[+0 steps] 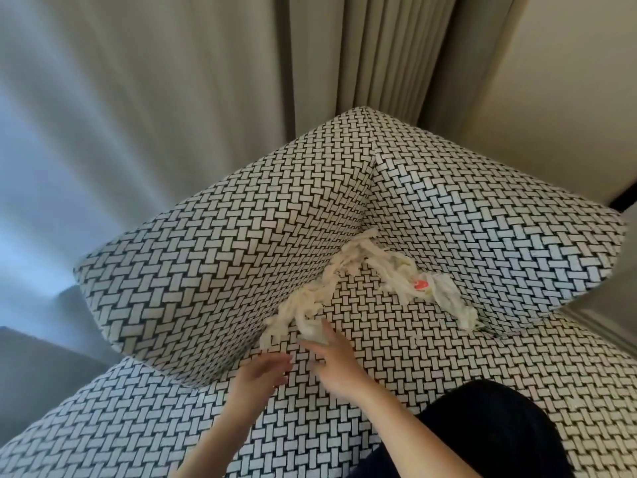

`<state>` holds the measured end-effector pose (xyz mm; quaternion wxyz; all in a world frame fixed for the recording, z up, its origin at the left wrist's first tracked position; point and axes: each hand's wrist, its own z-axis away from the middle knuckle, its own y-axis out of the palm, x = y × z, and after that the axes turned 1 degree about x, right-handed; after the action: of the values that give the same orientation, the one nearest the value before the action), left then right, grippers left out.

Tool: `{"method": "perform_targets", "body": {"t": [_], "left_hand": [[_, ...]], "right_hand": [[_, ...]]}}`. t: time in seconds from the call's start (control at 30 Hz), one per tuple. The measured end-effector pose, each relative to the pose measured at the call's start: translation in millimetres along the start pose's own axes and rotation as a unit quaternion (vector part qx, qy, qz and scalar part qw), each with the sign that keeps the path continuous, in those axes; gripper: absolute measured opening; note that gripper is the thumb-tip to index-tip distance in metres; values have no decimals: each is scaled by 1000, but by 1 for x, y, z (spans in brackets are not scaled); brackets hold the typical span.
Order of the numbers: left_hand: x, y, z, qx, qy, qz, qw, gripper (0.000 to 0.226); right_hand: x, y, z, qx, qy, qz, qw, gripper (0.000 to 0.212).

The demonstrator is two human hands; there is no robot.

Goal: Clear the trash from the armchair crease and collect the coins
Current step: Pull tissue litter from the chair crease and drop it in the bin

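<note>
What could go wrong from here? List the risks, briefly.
1. The right hand pinches only the near end of the tangled paper strips; a pull may tear them, leaving bits in the crease.
2. No coins show; any hidden under the strips could be thrown out with them.
3. The red-marked wrapper lies farther along and may be missed.

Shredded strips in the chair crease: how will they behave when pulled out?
Likely floppy: the shredded strips drape limply along the armchair crease. Probably very light, being thin and paper-like. They look tangled, so a pull may drag a clump, or tear and leave bits wedged.
</note>
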<state>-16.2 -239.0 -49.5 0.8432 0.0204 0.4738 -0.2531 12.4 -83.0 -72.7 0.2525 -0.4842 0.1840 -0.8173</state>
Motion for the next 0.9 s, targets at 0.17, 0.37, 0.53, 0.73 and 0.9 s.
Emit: {"method": "perform_targets", "body": {"t": [0.17,0.37,0.53,0.73,0.9], "left_hand": [[1,-5,-3,-9,1,9,1000,12],[9,-6,-11,-84,20,-10,996,21],[13,4,-16,-114,27,-26,993,32],[-2,16,-31,-5,29,-100,995,39],[15,35,-46,-14,3,-284,959,45]], "right_hand": [[0,-11,-2,10,-1,-76,997,52],[-10,-32,22,-90,-20,-162,982,33],[-21,-43,41,-185,-27,-184,965,26],[-28,-49,57,-244,-40,-184,951,29],[-33,-53,65,-269,-42,-145,951,35]]}}
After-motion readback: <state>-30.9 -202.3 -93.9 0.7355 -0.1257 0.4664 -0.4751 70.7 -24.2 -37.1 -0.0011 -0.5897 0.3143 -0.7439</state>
